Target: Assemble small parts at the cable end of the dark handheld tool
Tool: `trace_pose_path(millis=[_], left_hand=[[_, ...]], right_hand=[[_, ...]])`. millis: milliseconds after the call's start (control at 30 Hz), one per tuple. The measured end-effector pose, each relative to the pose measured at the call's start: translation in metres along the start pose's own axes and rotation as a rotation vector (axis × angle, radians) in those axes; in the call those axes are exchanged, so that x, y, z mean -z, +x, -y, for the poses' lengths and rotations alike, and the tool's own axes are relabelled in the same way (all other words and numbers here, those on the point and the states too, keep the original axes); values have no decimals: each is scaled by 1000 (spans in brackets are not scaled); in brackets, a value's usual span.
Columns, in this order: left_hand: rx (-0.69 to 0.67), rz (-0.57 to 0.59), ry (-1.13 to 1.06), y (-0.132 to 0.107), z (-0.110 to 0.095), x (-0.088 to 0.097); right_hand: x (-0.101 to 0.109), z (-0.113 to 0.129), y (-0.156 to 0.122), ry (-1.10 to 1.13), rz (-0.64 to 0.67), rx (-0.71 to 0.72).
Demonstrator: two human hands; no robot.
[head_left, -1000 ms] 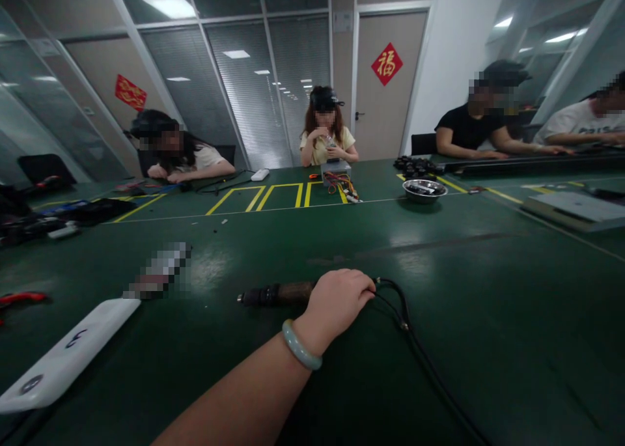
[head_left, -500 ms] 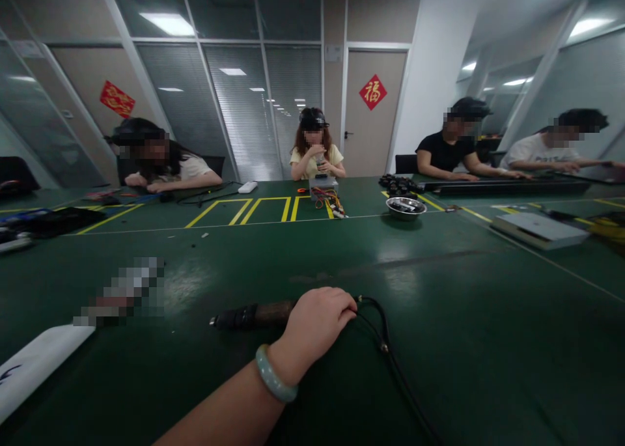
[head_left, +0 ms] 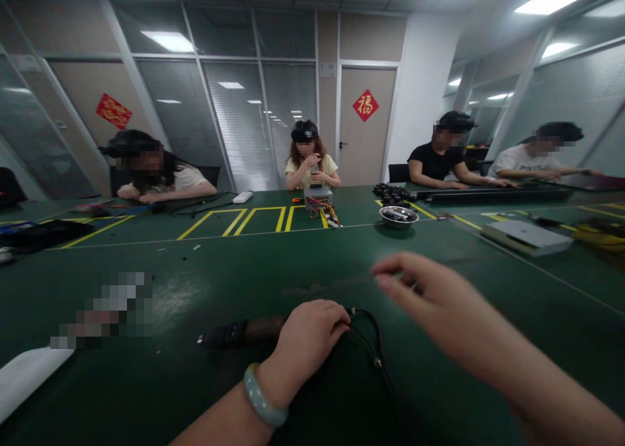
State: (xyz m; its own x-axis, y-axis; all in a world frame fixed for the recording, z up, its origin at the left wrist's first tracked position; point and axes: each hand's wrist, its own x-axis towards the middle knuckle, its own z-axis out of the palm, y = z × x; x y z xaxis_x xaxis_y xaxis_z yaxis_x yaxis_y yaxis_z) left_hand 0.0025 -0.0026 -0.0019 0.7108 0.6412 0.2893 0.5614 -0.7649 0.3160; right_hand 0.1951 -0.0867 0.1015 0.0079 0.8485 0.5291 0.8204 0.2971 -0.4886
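Note:
My left hand (head_left: 312, 335), with a pale green bangle at the wrist, lies closed over the rear half of an electric screwdriver (head_left: 266, 329). The tool rests on the green table with its dark nose and metal tip toward the left. From its back end, beside my fingertips, a black cord (head_left: 378, 332) loops out and runs toward me. My right hand (head_left: 415, 283) hangs in the air to the right of the cord, a little blurred. Its thumb and fingers are bent with a gap between them, and nothing shows in them.
Across the table (head_left: 273, 264) stands a metal bowl (head_left: 399, 217) of small parts, near a black heap (head_left: 390, 193). A flat white box (head_left: 527, 232) lies at right. Colored wires (head_left: 322, 206) trail from a grey box. Several co-workers sit around the far side.
My right hand has come into view from the right. My left hand stays on the screwdriver. The whole view has shifted slightly, tilting upward.

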Motion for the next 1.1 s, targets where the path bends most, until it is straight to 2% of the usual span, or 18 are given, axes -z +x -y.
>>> trace_pose_path(millis=[100, 133, 267, 333, 467, 533, 633, 867, 1100], left_hand=[[27, 25, 23, 2, 0, 0], [35, 38, 26, 2, -1, 0], [52, 68, 6, 4, -1, 2], [56, 68, -11, 4, -1, 1], [62, 62, -15, 4, 1, -2], [60, 64, -1, 5, 2, -3], [58, 52, 18, 5, 1, -3], [43, 33, 20, 5, 0, -3], [40, 28, 31, 4, 2, -4]], right_hand=[[-28, -6, 1, -148, 430, -157], [-38, -9, 1, -201, 525, -215], [-67, -21, 0, -244, 688, -250], [-74, -27, -3, -218, 683, -248], [-83, -35, -11, -206, 533, -253], [-87, -38, -15, -207, 499, -251], [-91, -44, -19, -148, 493, -241], [-96, -62, -19, 122, 500, -319], [-97, -62, -16, 125, 503, -305]])
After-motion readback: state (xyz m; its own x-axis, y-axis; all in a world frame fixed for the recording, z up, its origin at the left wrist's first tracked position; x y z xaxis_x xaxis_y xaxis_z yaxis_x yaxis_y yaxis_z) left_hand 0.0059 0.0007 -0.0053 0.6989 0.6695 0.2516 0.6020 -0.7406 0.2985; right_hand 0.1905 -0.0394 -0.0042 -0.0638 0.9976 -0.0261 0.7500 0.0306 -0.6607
